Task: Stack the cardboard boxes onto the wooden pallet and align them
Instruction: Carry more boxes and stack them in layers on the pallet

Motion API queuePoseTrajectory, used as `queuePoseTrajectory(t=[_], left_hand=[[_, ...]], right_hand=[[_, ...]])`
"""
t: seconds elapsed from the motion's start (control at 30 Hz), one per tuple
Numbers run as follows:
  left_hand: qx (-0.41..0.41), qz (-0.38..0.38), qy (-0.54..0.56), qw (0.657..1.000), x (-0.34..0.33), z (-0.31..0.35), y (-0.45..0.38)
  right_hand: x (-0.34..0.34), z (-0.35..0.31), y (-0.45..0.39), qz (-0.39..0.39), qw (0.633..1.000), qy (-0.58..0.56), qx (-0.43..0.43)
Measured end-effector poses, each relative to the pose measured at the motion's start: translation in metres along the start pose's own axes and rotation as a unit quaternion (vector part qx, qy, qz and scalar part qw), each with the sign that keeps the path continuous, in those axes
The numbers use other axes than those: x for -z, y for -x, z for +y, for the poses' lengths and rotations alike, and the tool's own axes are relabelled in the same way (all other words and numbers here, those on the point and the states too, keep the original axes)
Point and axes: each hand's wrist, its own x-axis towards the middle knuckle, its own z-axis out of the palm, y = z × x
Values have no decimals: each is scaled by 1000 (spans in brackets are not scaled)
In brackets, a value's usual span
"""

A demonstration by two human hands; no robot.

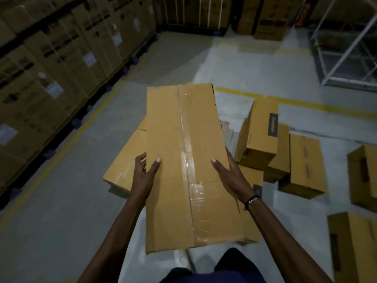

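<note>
Both hands — left hand (145, 172), right hand (228, 172) — are gripping the long tan cardboard box (183, 164) by its sides, thumbs curled on top beside the clear tape seam (188, 160).

Tall stacks of large strapped cartons (61, 58) with white labels fill the upper left. A yellow floor line (295, 102) crosses the grey floor. A white metal frame (346, 58) stands upper right.

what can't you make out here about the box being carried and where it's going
Head view, the only one:
- Wooden pallet: none in sight; the long box covers the floor ahead.
- Fingers of the left hand and right hand: mostly hidden behind the box's sides.
- Flat box below: largely covered.
- Label on a small box: blurred.
</note>
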Motion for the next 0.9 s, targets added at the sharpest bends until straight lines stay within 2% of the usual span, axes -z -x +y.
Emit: queuePoseTrajectory(t=[0.27,0.53,0.9], left_hand=[[-2,-80,-15,997,6,5,-79],[-4,-115,-14,993,-28,21,-137],[-7,-137,-31,990,-134,34,-265]], right_hand=[[-20,-9,-36,69,998,-2,-14],[-7,-10,-89,95,995,-9,-26],[54,12,-227,107,991,-36,-67]])
